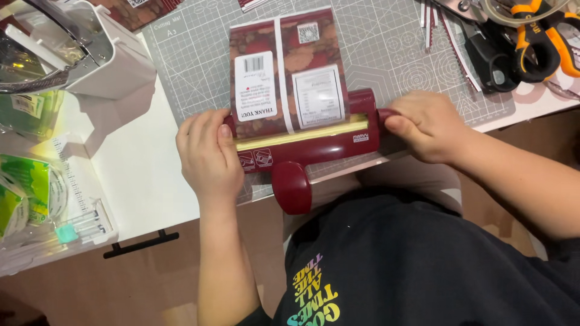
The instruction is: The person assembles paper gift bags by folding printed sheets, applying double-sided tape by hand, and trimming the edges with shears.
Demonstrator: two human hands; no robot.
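Note:
A dark red hand-cranked paper crimper point(314, 145) lies across the front edge of a grey cutting mat point(386, 54). A brown-and-red patterned paper sheet point(287, 66) with white labels is fed into its slot and lies flat on the mat behind it. My left hand point(208, 154) presses down on the tool's left end and the paper's lower corner. My right hand point(426, 124) is closed around the knob at the tool's right end. A round red handle point(291, 187) sticks out toward me over the table edge.
A white machine with a shiny metal part point(78, 48) stands at the far left. Clear boxes point(42, 193) with green items sit on the left. Black and orange scissors point(519, 42) and thin paper strips point(435, 24) lie at the mat's right rear.

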